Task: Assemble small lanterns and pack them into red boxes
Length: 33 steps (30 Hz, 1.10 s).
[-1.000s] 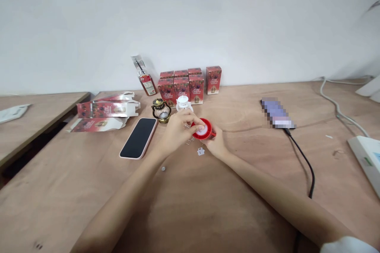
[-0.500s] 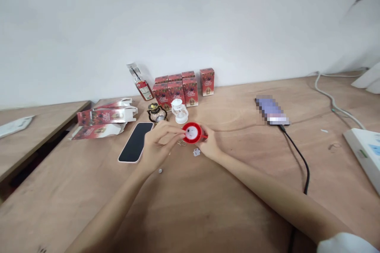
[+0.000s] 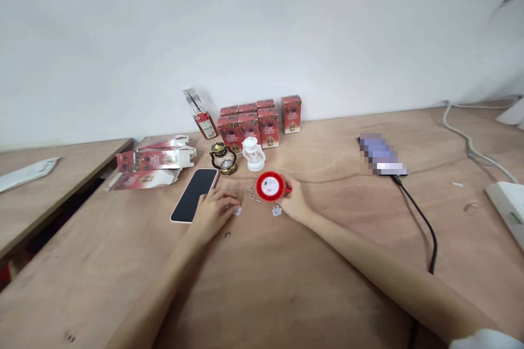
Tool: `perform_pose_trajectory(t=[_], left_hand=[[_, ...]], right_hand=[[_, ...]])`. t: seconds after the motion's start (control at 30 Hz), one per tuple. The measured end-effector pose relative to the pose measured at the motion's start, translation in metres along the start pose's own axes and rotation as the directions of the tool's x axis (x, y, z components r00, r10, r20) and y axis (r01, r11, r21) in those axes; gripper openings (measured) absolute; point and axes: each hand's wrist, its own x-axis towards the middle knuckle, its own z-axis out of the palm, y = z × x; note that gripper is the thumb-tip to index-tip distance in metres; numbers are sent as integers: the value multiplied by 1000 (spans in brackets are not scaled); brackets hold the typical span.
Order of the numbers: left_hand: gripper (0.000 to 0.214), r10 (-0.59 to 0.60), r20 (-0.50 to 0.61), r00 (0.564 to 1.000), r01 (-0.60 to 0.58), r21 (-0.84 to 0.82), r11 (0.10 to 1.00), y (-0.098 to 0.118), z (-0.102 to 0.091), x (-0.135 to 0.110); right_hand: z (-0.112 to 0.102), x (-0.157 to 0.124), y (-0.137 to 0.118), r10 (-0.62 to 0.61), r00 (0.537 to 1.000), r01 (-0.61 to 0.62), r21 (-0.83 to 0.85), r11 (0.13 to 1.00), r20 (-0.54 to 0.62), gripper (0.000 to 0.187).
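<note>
My right hand (image 3: 295,199) is closed around a red mini lantern (image 3: 281,196), tipped so its round base with a white centre faces me. My left hand (image 3: 213,209) is lowered over the table, fingers loosely bent and a little apart, fingertips at a small white tab-like piece (image 3: 237,210). A similar white piece (image 3: 277,211) lies just below the red lantern. Thin bent metal wires (image 3: 252,194) are on the table to the lantern's left. Closer to me is a small round disc (image 3: 227,235).
Behind stand a bronze lantern (image 3: 224,159), a white lantern (image 3: 254,156) and several red boxes (image 3: 268,128). Flattened red cartons (image 3: 149,162) and a dark-screened phone (image 3: 194,196) are at left. Rightward lie a blurred-out phone (image 3: 380,154) with a black cable (image 3: 421,223) and a white device (image 3: 507,204).
My left hand has left the red lantern's base and dropped down and left to the small white piece. The right hand still holds the lantern. The view has shifted slightly.
</note>
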Motion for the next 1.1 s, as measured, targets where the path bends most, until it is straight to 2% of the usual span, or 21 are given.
perform_pose_trajectory(t=[0.17, 0.33, 0.43, 0.57, 0.73, 0.9, 1.1], left_hand=[[23, -20, -25, 999, 20, -24, 1000, 7, 0, -1], [21, -85, -133, 987, 73, -87, 993, 10, -2, -6], [20, -104, -157, 982, 80, -155, 985, 13, 0, -10], [22, -70, -116, 991, 45, -204, 978, 27, 6, -14], [22, 30, -53, 998, -39, -182, 982, 44, 12, -16], [18, 43, -93, 995, -59, -178, 982, 45, 16, -18], [23, 120, -105, 987, -126, -48, 991, 43, 22, -11]], right_hand=[[1, -1, 2, 31, 999, -31, -13, 999, -8, 35], [0, -2, 6, 72, 997, -73, -21, 997, -23, 39], [0, -3, 8, 93, 995, -94, -10, 996, -46, 42], [-1, -3, 6, 86, 996, -86, -1, 996, -37, 37], [-1, -3, 4, 82, 996, -82, -5, 997, -39, 36], [0, -2, 6, 84, 996, -83, 13, 996, -37, 37], [0, -2, 6, 77, 997, -76, 13, 997, -31, 37]])
